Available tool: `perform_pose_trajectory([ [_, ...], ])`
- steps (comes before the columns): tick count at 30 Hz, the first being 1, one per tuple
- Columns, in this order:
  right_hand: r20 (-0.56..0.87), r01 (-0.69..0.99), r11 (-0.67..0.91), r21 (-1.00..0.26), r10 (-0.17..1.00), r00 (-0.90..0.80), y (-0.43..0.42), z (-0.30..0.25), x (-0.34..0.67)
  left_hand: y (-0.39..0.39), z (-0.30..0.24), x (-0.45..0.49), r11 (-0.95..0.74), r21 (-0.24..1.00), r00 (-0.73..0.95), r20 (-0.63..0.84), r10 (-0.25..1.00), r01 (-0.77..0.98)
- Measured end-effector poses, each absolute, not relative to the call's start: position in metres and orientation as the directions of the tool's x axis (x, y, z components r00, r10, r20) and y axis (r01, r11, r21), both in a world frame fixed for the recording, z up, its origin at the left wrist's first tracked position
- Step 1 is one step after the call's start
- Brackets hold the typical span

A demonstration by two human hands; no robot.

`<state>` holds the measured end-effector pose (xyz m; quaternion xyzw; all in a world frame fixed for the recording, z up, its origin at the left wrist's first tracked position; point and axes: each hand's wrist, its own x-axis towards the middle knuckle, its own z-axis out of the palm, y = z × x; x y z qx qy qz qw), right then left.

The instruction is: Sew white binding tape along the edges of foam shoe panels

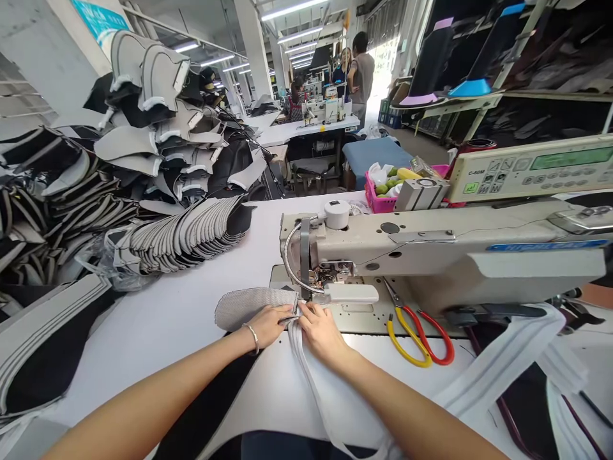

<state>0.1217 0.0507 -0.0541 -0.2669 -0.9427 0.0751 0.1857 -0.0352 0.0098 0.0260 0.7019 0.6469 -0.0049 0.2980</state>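
Just in front of the sewing machine's (354,243) needle area, both my hands work close together. My left hand (269,326), with a bracelet at the wrist, is closed on the edge of a grey mesh fabric piece (244,305) with a dark outline. My right hand (322,329) has its fingers pinched on a white fabric strip (306,374) that runs down toward my lap. The fingertips hide where the strip meets the mesh. A white lamp (352,294) on a flexible metal neck sits right above my right hand.
Scissors (421,332) with red and yellow handles lie right of my hands. Stacked fabric pieces (186,233) stand at the left, with higher piles behind. A control panel (531,169), a pink basket (378,195) and thread cones (426,64) are beyond the machine. People (361,70) are farther back.
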Motion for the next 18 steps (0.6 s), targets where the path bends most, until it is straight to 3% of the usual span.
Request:
perform_pose_trajectory([
  [4,0.316,0.484,0.833,-0.268,0.550,-0.773,0.051,-0.053,0.123,0.010,0.020,-0.031,-0.045,0.338,0.178,-0.374,0.910,0.940],
  [9,0.208,0.695,0.644,-0.320,0.763,-0.611,0.059,-0.052,0.128,0.005,0.012,-0.026,0.032,0.291,0.073,-0.343,0.936,0.956],
  [14,0.171,0.618,0.674,-0.405,0.720,-0.673,0.063,-0.050,0.129,0.001,0.007,-0.025,0.043,0.338,0.065,-0.300,0.952,0.940],
  [18,0.155,0.609,0.698,-0.376,0.696,-0.701,0.061,-0.045,0.124,-0.002,0.005,-0.023,0.047,0.357,0.047,-0.251,0.967,0.933],
])
